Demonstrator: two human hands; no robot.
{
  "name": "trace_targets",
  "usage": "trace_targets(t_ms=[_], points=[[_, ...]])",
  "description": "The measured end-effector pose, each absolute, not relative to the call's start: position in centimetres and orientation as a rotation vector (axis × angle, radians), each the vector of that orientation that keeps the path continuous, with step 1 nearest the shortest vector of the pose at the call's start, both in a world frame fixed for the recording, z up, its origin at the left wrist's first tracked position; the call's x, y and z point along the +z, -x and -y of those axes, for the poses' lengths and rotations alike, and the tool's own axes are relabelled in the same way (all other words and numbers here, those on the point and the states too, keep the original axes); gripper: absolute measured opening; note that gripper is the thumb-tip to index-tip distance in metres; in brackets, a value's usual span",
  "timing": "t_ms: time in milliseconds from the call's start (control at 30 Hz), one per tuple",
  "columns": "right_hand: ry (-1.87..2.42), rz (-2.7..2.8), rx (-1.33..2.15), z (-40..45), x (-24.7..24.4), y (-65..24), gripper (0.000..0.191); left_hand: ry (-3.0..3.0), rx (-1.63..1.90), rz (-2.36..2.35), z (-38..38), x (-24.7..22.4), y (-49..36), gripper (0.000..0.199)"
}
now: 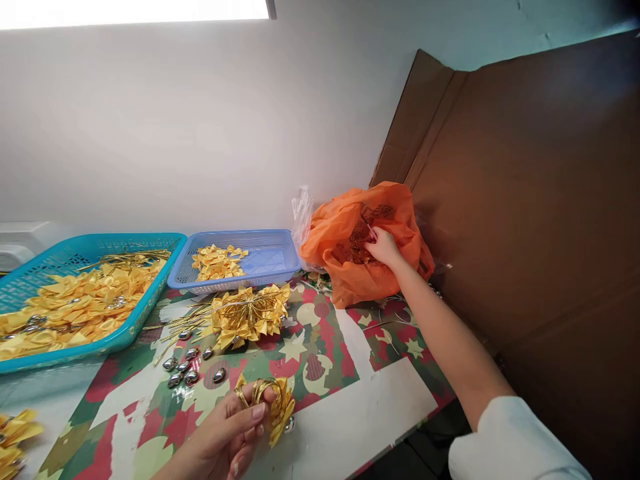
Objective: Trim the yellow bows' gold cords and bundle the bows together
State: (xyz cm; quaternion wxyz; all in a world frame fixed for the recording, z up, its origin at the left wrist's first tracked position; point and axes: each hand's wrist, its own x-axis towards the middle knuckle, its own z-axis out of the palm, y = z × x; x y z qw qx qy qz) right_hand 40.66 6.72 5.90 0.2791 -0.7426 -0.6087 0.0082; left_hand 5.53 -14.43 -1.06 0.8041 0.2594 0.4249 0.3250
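My left hand [227,427], at the lower middle, is closed around a yellow ribbon bow [281,408] with looped gold cord. A silvery bead [289,425] hangs by the bow's lower edge. My right hand [384,247] reaches into the mouth of an orange plastic bag [345,220]; its fingers look curled, and what they grip is hidden. Dark brownish contents [358,248] show inside the bag. Between the hands and the baskets lies a bundle of yellow bows [250,313] with gold cords, beside several loose silvery beads [184,367].
A teal basket [145,313] with many yellow bows stands at the left, next to a blue basket [270,257] holding fewer. More bows [17,437] lie at the lower left corner. A large cardboard sheet [525,187] rises at the right. The tabletop [320,353] has a patterned covering.
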Motion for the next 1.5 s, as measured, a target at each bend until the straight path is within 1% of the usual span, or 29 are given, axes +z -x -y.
trace_targets(t_ms=[100,200,267,467,533,600,633,667,767,833,900,967,1100,1133,1233,1300,1367,1500], points=[[2.029,1.613,0.091,-7.2,5.1,-40.2,0.016,-0.555,0.713,-0.911,14.3,-1.2,-5.5,0.047],[2.064,1.596,0.158,-7.7,4.2,-40.1,0.028,-0.549,0.719,-0.912,14.1,-1.2,-5.5,0.049],[2.066,1.597,0.196,-8.0,3.7,-40.1,0.033,-0.54,0.73,-0.915,14.1,-1.3,-5.6,0.048],[1.994,1.57,0.26,-8.2,2.7,-39.6,0.035,-0.518,0.746,-0.919,14.1,-1.6,-5.6,0.046],[1.952,1.522,0.226,-7.9,2.9,-39.3,0.032,-0.52,0.748,-0.909,14.1,-1.6,-5.5,0.046],[1.886,1.463,0.167,-7.1,3.5,-39.2,0.021,-0.521,0.75,-0.907,14.1,-1.5,-5.5,0.045],[1.842,1.435,0.134,-6.6,4.0,-39.2,0.013,-0.522,0.751,-0.908,14.1,-1.4,-5.5,0.046],[1.795,1.41,0.106,-6.0,4.6,-39.3,0.01,-0.522,0.749,-0.908,14.1,-1.3,-5.4,0.047],[1.644,1.385,0.078,-3.5,7.0,-39.6,0.028,-0.522,0.735,-0.869,14.1,-1.4,-5.3,0.048],[1.566,1.411,0.11,-1.5,8.6,-39.4,0.036,-0.521,0.737,-0.811,13.9,-1.6,-5.1,0.046],[1.428,1.472,0.24,0.6,9.6,-38.6,0.042,-0.514,0.776,-0.756,13.7,-1.8,-4.8,0.043],[1.311,1.554,0.488,2.4,9.6,-37.2,0.049,-0.506,0.875,-0.73,13.5,-1.7,-4.6,0.037],[1.221,1.664,1.0,5.1,6.4,-33.3,0.051,-0.524,1.062,-0.708,13.2,-1.1,-4.5,0.032],[1.212,1.682,1.096,5.6,5.2,-32.4,0.05,-0.542,1.07,-0.723,13.2,-0.9,-4.6,0.033],[1.17,1.735,1.308,6.2,2.1,-30.4,0.043,-0.603,1.071,-0.768,13.1,-0.6,-5.2,0.052],[1.113,1.765,1.416,6.1,0.8,-29.9,0.041,-0.63,1.068,-0.816,13.1,-0.7,-5.5,0.061],[1.061,1.795,1.455,6.0,-0.1,-29.8,0.04,-0.645,1.067,-0.873,13.1,-0.8,-5.8,0.063],[1.103,1.799,1.329,5.9,-0.6,-30.5,0.04,-0.673,1.031,-0.933,13.2,-1.2,-5.8,0.065]])
